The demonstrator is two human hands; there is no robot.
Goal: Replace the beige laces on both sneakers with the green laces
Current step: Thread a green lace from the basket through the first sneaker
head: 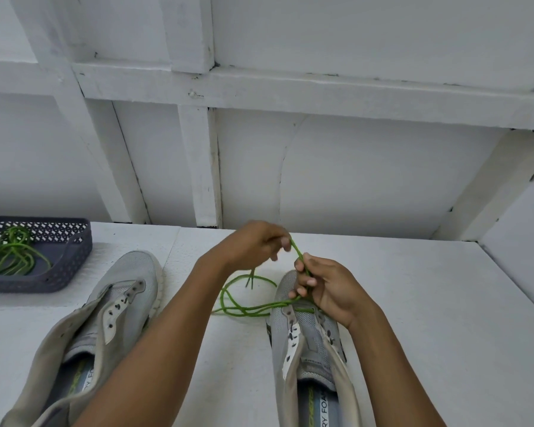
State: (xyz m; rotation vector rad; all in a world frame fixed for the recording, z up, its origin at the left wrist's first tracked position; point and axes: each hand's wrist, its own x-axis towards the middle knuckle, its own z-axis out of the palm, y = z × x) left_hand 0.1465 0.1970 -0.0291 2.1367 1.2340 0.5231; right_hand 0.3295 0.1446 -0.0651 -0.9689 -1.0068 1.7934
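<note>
**Green lace stretched between both hands over the right sneaker's toe**

Nearest the camera, the right sneaker's (305,337) insole shows the letters "RY FOA" — the rest is cut off — and the green logo beside them is too blurred to read. The left sneaker (127,291), well to that shoe's left, shows "RY FO" in the same way. No beige lace sits in any eyelet that shows, so the stripping looks done, and I judge the threading to be at its first row.

Over the right sneaker's toe end, the right hand (327,288) has its fingers curled round the green lace (247,309), which seems to cross the lowest eyelets just below that hand. From there the lace's long axis runs up and leftward, away from the shoe, to the left hand (253,245), whose fingertips pinch the strand higher up. The slack lies looped on the white table (413,303) just left of the toe. The right hand is nearer the eyelets, so feeding the tip likely falls to it.

Farther off, beyond the left sneaker, a dark perforated basket (43,286) holds a second green lace (13,257).
</note>
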